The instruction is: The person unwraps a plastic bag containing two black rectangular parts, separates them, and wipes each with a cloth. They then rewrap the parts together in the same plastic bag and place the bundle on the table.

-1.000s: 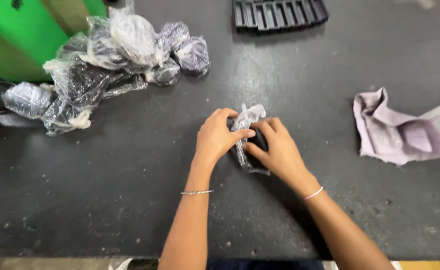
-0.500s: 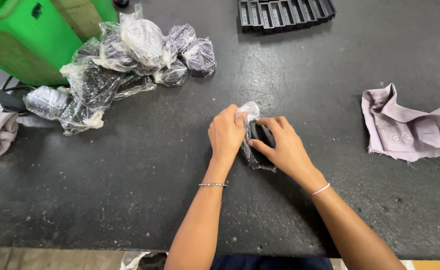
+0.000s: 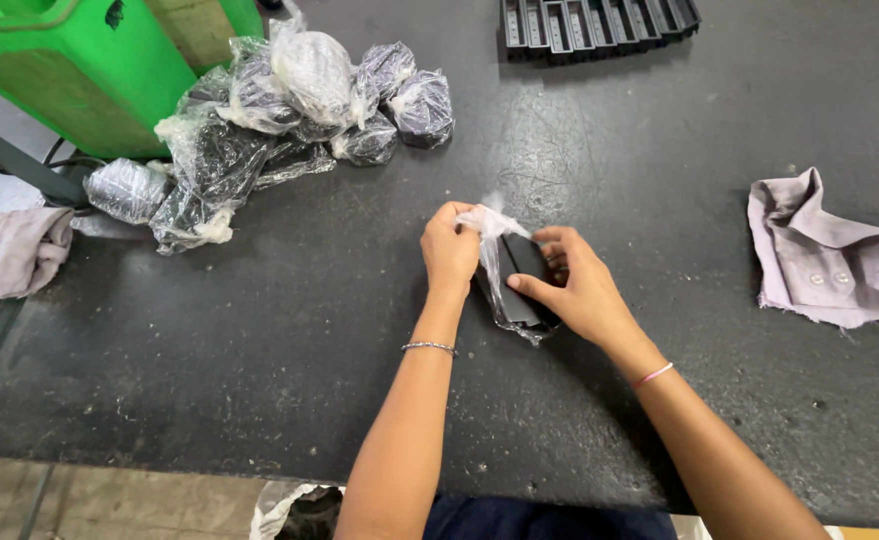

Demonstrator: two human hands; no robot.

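**Both hands on a bagged black part, mid-frame**

My left hand [image 3: 450,248] is closed in a pinch on the bunched top of a clear plastic bag [image 3: 497,232], thumb and fingers pressed together on the gathered film. My right hand [image 3: 578,290] wraps around the lower part of the same bag from the right, fingers curled and thumb laid across the front, holding the black flat part [image 3: 522,275] that sits inside it. The bag and its part are just right of the frame's centre, resting on or just above the dark tabletop [image 3: 260,340]; I cannot tell whether the bottom edge touches the surface.

In the upper left of the frame lies a pile of filled clear bags [image 3: 280,110], each holding dark pieces, heaped against one another. Just beyond them, at the top left corner, stands a green bin [image 3: 90,70]. A crumpled pale cloth [image 3: 28,250] hangs at the left edge of the table. At the top, right of centre, sits a black ribbed tray [image 3: 600,22], partly cut off by the frame. On the right side, well apart from my hands, lies a folded lilac shirt piece [image 3: 830,260] with buttons showing.
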